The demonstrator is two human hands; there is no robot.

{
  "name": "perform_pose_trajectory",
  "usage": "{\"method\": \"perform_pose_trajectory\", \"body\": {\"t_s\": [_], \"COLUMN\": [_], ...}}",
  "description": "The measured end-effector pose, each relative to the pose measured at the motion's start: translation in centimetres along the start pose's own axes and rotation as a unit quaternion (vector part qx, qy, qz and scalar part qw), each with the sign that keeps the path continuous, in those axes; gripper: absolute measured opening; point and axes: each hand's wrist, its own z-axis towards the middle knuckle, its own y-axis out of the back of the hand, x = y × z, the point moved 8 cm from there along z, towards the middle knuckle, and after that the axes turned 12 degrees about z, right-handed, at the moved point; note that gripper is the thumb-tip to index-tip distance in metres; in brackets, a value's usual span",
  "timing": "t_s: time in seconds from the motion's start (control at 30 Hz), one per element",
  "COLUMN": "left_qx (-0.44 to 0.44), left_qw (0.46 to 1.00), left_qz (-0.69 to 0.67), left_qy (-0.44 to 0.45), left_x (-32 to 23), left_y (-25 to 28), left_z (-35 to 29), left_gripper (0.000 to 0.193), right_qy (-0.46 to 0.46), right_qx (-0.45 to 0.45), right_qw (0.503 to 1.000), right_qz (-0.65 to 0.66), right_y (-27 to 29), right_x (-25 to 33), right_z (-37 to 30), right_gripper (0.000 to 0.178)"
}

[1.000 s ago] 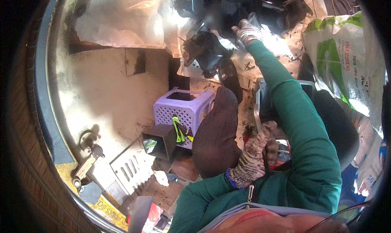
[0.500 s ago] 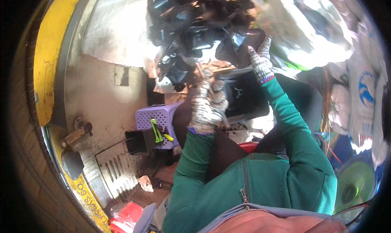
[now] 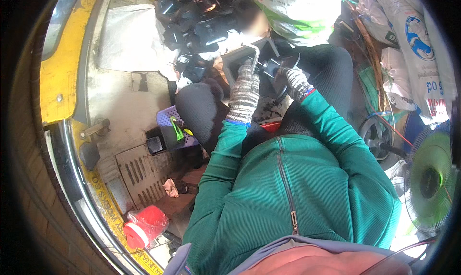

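My left hand [image 3: 243,99], in a grey-and-white knit glove, is closed around a bent silver metal rod [image 3: 256,58] that sticks up past the fingers. Beside it, my right hand [image 3: 294,83], gloved the same way, grips a black plastic part [image 3: 272,68] with a round stub facing the rod. Whether rod and part touch I cannot tell. Both hands are above my lap, close together. Behind them sits an open dark rectangular frame or box [image 3: 234,62], partly hidden by the left hand and the part.
Many black plastic parts [image 3: 199,32] lie heaped beyond my hands. A white sack [image 3: 297,13] stands far right of them. A purple perforated stool [image 3: 165,119] is at my left knee, a red jug [image 3: 145,226] near left, and a green fan [image 3: 432,179] at right.
My right hand has drawn back from the heap and now holds a black plastic part. Both hands have come together, and the metal rod shows clearly in the left. The view has shifted.
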Motion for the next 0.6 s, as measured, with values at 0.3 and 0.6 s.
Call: {"method": "perform_pose_trajectory", "body": {"t_s": [0.3, 0.6], "left_qx": [0.194, 0.102], "left_qw": [0.962, 0.983], "left_qz": [0.158, 0.083], "left_qy": [0.106, 0.130], "left_x": [2.7, 2.9], "left_y": [-4.0, -3.1], "left_z": [-0.2, 0.1], "left_gripper": [0.044, 0.041], "right_qy": [0.122, 0.127], "right_qx": [-0.012, 0.206], "right_qw": [0.952, 0.967], "right_qz": [-0.280, -0.083], "right_y": [-5.8, -4.8], "right_x": [8.6, 3.8], "right_z": [-9.3, -3.3], "right_gripper": [0.028, 0.026]}}
